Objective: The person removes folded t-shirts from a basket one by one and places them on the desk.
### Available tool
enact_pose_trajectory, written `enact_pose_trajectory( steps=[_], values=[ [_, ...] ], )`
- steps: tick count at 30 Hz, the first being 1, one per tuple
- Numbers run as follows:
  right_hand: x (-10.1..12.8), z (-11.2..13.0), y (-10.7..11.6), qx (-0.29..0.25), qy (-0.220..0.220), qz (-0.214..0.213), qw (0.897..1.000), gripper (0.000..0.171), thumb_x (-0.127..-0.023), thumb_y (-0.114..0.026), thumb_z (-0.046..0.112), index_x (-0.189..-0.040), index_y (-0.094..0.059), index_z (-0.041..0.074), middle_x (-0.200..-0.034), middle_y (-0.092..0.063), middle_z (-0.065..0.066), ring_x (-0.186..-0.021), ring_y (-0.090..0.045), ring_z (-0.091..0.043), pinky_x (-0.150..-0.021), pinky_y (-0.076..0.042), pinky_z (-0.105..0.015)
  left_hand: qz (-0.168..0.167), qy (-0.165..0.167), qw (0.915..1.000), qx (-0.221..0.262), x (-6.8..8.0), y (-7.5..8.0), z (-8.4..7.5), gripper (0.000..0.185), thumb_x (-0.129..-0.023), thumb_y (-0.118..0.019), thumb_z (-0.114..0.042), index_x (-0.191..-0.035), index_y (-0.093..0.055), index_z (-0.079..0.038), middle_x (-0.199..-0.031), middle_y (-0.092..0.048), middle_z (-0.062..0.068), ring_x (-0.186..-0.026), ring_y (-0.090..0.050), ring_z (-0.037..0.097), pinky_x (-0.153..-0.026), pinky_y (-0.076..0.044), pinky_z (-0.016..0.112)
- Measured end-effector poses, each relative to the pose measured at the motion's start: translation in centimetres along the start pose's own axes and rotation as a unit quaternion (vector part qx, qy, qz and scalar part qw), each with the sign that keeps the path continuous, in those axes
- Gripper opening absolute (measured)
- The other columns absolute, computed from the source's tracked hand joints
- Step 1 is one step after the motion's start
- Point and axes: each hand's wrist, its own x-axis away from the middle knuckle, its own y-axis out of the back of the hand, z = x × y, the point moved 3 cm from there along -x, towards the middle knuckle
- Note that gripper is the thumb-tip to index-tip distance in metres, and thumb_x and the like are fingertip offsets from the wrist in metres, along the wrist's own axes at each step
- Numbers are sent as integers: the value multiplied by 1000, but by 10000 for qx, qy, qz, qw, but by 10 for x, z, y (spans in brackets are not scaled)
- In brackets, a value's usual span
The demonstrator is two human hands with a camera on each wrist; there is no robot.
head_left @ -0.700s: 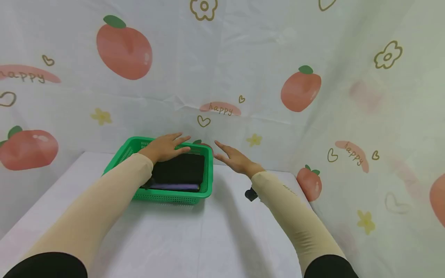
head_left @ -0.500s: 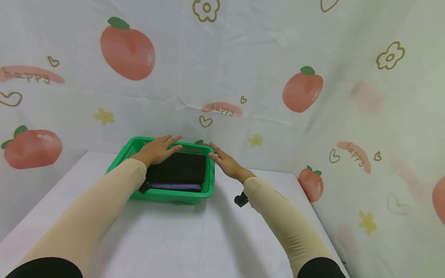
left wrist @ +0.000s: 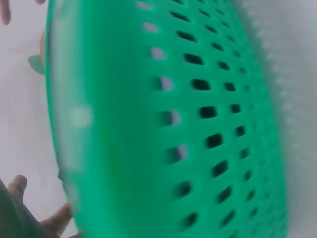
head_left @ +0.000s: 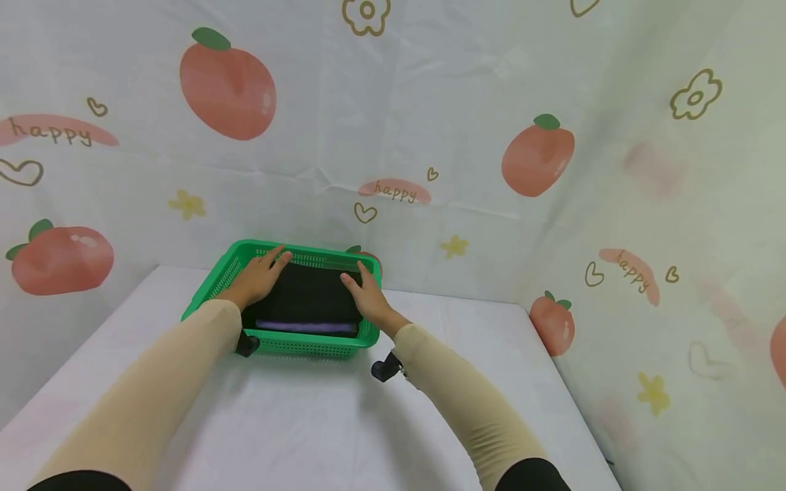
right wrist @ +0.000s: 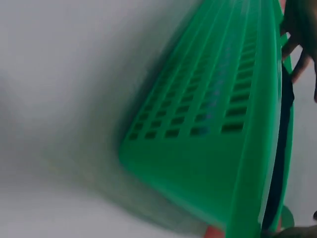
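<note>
A green plastic basket with perforated walls stands on the table. Folded black fabric fills it, and a purple folded edge shows along the near side. My left hand is over the basket's left end with fingers extended. At the right end, my right hand reaches over the rim, fingers fairly straight. Whether either hand touches the fabric, I cannot tell. In the left wrist view the basket wall hides most of the contents. The right wrist view shows the basket's outer side, with dark fabric just inside the rim.
White cloth covers the table. Behind it hangs a white curtain printed with peaches and flowers, continuing down the right side. A small black wrist device hangs under my right forearm, and another under the left.
My right hand has moved left and down, from beside the basket to over its right end. My left hand has shifted left and lower over the left end. The basket looks unmoved.
</note>
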Motion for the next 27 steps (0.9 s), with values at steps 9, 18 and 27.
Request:
enact_pose_trajectory(
  steps=[9,18,27],
  values=[
    [-2,1,-21,34,-910,-435,9949,76,-100,-55,40,-160,-14,16,-161,-18,-22,-148,-19,-40,-114,-29,-58,34,125,9999,114,4,-15,15,80,-100,-20,-67,-160,-9,-14,-156,-12,38,-141,-11,58,-107,-17,76],
    [-11,-6,-22,-574,-1204,-433,9901,80,-96,-64,25,-159,-16,11,-160,-26,-18,-143,-32,-38,-112,-35,-53,5,96,9999,45,2,-16,22,84,-96,-45,-64,-159,-19,-14,-155,-18,37,-141,-14,58,-107,-20,75],
    [-17,-10,-28,-928,-1609,-560,9810,83,-90,-71,10,-157,-22,9,-159,-27,-18,-141,-35,-40,-110,-39,-52,-58,-158,9998,-126,2,-19,34,84,-90,-68,-46,-156,-29,-11,-151,-25,40,-138,-21,59,-105,-28,72]
  ],
)
